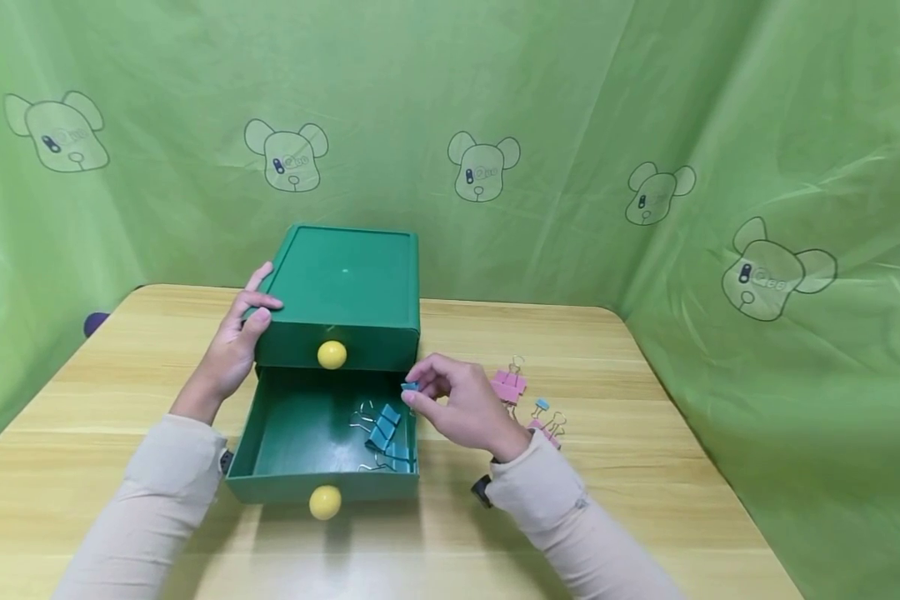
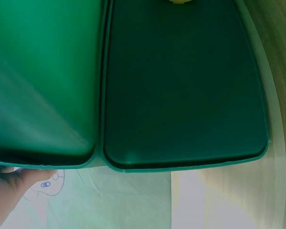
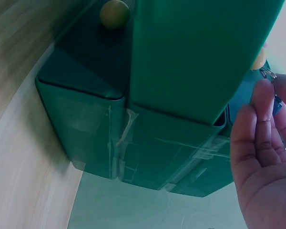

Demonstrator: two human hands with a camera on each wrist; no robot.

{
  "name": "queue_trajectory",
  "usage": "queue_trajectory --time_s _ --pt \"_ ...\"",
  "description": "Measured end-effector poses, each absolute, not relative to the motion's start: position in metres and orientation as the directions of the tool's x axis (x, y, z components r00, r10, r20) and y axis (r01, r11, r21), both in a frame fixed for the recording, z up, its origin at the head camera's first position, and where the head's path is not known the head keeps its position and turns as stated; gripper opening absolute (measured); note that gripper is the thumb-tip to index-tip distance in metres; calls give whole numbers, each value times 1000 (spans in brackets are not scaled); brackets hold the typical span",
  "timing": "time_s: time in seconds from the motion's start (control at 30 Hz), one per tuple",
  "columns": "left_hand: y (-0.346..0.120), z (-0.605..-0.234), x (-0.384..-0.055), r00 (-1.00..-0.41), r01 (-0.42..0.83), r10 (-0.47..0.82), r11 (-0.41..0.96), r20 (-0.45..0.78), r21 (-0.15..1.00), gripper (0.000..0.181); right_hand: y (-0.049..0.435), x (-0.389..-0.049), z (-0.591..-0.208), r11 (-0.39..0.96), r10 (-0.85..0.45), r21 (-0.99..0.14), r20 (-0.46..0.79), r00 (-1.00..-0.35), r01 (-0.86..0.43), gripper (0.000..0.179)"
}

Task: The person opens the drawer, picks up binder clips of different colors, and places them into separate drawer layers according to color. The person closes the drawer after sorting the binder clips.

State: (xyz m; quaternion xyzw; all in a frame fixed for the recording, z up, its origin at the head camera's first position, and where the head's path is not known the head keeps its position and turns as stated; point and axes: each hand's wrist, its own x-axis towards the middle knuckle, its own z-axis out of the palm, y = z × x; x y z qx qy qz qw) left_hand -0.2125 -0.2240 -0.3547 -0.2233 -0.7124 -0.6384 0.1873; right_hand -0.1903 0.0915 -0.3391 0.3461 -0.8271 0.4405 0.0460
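A green drawer cabinet point(image 1: 352, 279) with yellow ball knobs stands on the table, one drawer point(image 1: 292, 425) pulled out below the top one. My left hand point(image 1: 228, 350) rests on the cabinet's left top edge, fingers spread over the corner. Between thumb and fingertips, my right hand point(image 1: 461, 402) pinches a small blue binder clip point(image 1: 410, 387) at the open drawer's right wall. In the right wrist view, the silver wire handle point(image 3: 268, 73) of this clip shows by the fingertips. Several blue binder clips point(image 1: 384, 427) lie in the drawer's right part.
Right of the cabinet, pink binder clips point(image 1: 508, 387) and a small blue clip point(image 1: 542, 406) lie on the wooden table point(image 1: 607, 500). A closed drawer point(image 2: 186, 90) sits under the open one. Green curtains point(image 1: 390, 100) with bear-head drawings hang behind and at the sides.
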Motion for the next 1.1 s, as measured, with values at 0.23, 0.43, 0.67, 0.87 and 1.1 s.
queue_trajectory --time_s 0.23,0.43,0.67,0.87,1.1 --pt "-224 -355 -212 -835 549 79 92 544 830 18 89 -191 -340 374 -534 -701 373 -759 -607 11" --pt "-225 -355 -211 -836 548 76 84 543 832 18 88 -191 -340 358 -549 -699 380 -745 -620 10" --pt "-224 -355 -211 -835 549 78 93 544 830 17 92 -194 -341 358 -530 -708 384 -756 -609 9" --pt "-224 -354 -210 -839 545 79 105 539 832 17 103 -202 -345 385 -495 -697 397 -773 -605 10" --pt "-224 -355 -211 -835 551 85 101 544 829 17 127 -217 -351 453 -403 -713 372 -836 -535 10"
